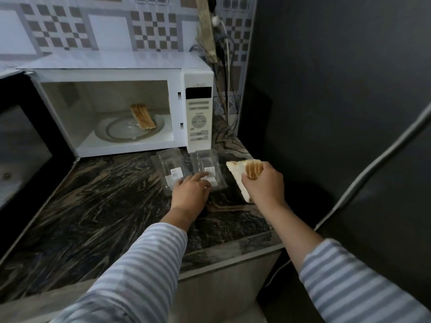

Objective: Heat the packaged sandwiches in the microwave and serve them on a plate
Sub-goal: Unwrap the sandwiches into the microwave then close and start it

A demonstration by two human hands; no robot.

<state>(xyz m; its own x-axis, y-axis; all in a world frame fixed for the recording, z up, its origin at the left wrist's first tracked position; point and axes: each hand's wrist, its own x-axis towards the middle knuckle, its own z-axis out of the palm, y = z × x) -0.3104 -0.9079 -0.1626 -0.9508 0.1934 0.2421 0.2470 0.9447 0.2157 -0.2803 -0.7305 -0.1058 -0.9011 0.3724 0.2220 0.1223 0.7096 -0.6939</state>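
Toasted sandwich (pixel 247 173) gripped in right hand (pixel 262 183) near countertop's (pixel 105 206) right edge; left hand (pixel 190 191), fingers spread, on empty packs (pixel 186 169). Other sandwich (pixel 142 116) already inside open microwave (pixel 121 108). Heating, plating still ahead.

The bench (pixel 98 206) is polished stone with dark swirling veins and a soft sheen. The microwave (pixel 121 73) has a smooth, white, slightly glossy shell; its turntable (pixel 116 131) is clear glass. Two empty packages (pixel 168 166) are thin, clear, shiny plastic with white paper labels. The sandwich in the right hand (pixel 263 183) shows matt, toasted, ridged bread. Both sleeves (pixel 140 264) are soft striped cloth. The far wall (pixel 105 26) is patterned tile.
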